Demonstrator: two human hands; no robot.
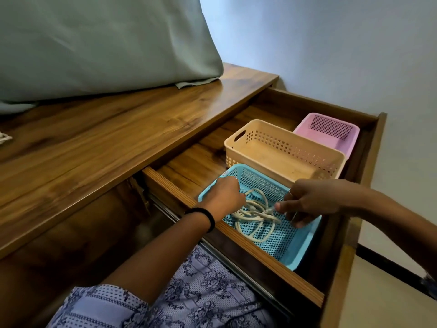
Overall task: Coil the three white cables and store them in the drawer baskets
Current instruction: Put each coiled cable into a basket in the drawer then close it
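Note:
A loosely coiled white cable [256,218] lies in the blue basket [295,247], the nearest of three baskets in the open wooden drawer [267,261]. My left hand [224,195] reaches into the basket's left side, fingers curled down onto the coil. From the right, my right hand [309,202] pinches the cable's end between thumb and fingers. Behind the blue basket stand an empty beige basket [283,150] and an empty pink basket [331,133]. Another white cable [4,138] shows at the far left edge of the desk top.
The wooden desk top [106,138] runs along the left, with a grey-green pillow [106,43] resting on its back part. A pale wall rises behind the drawer. My patterned clothing fills the bottom of the view under the drawer.

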